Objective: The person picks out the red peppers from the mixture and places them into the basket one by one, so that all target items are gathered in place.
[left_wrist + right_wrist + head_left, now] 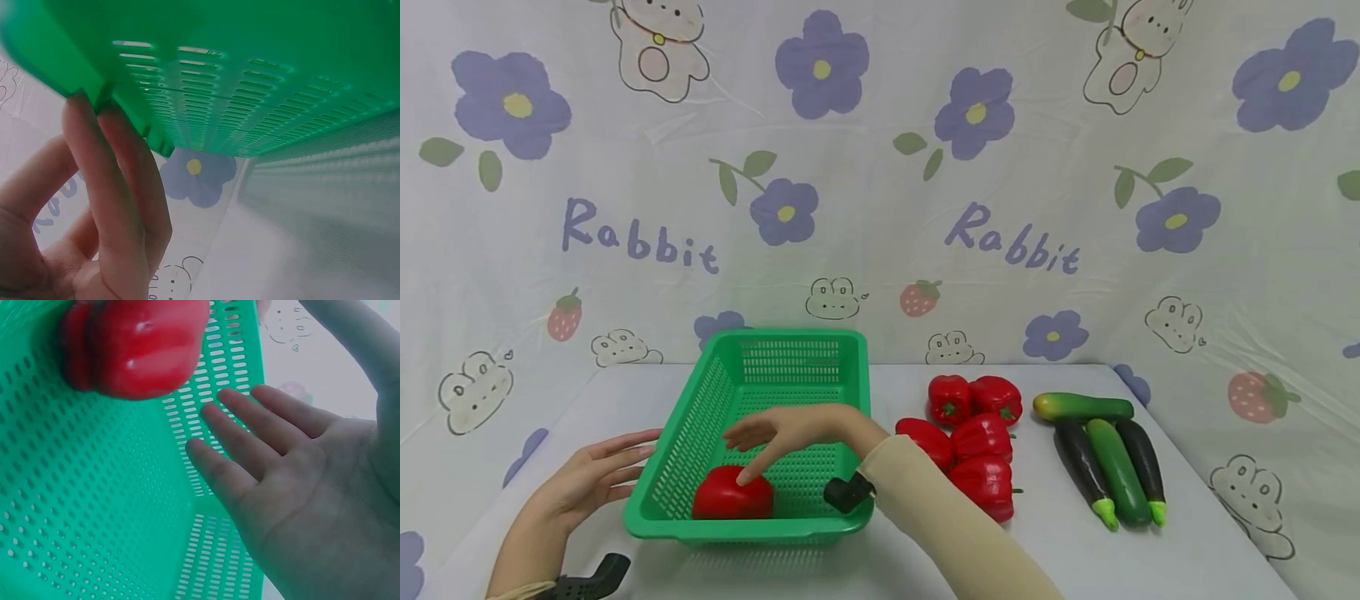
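A green plastic basket with slotted walls stands on the white table. One red bell pepper lies inside it, in the near left corner. My right hand hovers over the basket with fingers spread and nothing in its palm; in the head view the thumb overlaps the pepper's top. The right wrist view shows the fingers straight, apart from the red pepper. Outside the basket, my left hand is at the left wall. In the left wrist view its fairly straight fingertips touch the underside of the rim.
Right of the basket, several red bell peppers lie in a cluster, partly behind my right sleeve. Farther right are two dark eggplants, a green cucumber and a yellow-green one. A patterned curtain hangs behind the table.
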`<state>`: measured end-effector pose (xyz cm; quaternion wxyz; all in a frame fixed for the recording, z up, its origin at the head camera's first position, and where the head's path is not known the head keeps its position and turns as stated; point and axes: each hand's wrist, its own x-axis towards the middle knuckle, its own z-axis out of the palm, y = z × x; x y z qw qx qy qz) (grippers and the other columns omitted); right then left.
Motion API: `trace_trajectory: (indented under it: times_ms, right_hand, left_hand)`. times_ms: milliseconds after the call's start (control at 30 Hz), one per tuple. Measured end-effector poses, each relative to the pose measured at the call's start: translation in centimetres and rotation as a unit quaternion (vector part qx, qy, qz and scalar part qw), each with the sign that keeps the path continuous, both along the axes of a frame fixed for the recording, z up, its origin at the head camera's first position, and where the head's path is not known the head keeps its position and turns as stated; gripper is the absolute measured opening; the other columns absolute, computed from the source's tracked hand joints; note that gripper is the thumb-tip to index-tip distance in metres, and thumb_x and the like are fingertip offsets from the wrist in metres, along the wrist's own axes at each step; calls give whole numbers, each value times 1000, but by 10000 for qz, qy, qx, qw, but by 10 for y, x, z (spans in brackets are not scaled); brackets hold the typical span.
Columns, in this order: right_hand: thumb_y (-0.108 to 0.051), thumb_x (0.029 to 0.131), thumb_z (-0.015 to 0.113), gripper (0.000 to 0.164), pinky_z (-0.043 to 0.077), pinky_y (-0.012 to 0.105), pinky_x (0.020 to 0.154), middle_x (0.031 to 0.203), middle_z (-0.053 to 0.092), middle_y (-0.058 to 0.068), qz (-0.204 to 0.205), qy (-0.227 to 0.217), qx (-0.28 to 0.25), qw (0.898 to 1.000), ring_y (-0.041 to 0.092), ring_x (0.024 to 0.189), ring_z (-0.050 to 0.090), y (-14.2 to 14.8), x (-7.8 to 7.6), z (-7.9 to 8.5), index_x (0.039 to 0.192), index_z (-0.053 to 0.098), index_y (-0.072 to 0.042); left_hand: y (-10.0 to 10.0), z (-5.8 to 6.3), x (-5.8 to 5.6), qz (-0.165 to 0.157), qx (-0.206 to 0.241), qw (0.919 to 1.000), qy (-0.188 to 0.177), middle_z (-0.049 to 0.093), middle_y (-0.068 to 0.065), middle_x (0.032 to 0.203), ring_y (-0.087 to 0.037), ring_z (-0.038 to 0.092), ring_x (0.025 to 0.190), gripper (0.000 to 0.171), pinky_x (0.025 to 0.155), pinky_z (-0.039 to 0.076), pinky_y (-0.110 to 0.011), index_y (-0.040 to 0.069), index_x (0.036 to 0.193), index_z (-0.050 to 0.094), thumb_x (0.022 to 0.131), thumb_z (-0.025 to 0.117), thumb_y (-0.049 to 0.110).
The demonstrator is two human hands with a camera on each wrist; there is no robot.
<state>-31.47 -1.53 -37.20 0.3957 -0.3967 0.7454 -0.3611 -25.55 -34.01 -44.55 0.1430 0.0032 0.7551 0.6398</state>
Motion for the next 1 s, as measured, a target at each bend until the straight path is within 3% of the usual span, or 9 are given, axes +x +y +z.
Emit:
trace_trajectory:
  times_ms: [667, 1000]
  right_hand:
    - [-19, 89, 67, 67, 47, 25, 102, 154, 42, 2, -29, 182, -620, 9979, 14, 142, 40, 31, 3, 6, 149, 38, -20]
    - [-17, 88, 70, 68, 38, 23, 110, 153, 43, 0, -251, 488, -804, 9953, 20, 143, 40, 46, 7, 9, 149, 39, -19]
  left_hand:
    - [0, 1, 1, 21, 76, 10000, 10, 65, 24, 109, -8, 65, 108, 28, 92, 54, -40, 32, 127, 62, 100, 56, 29]
    - [0, 1, 0, -24, 64, 10000, 30, 65, 24, 111, -8, 63, 109, 29, 93, 54, -42, 31, 128, 61, 100, 55, 29]
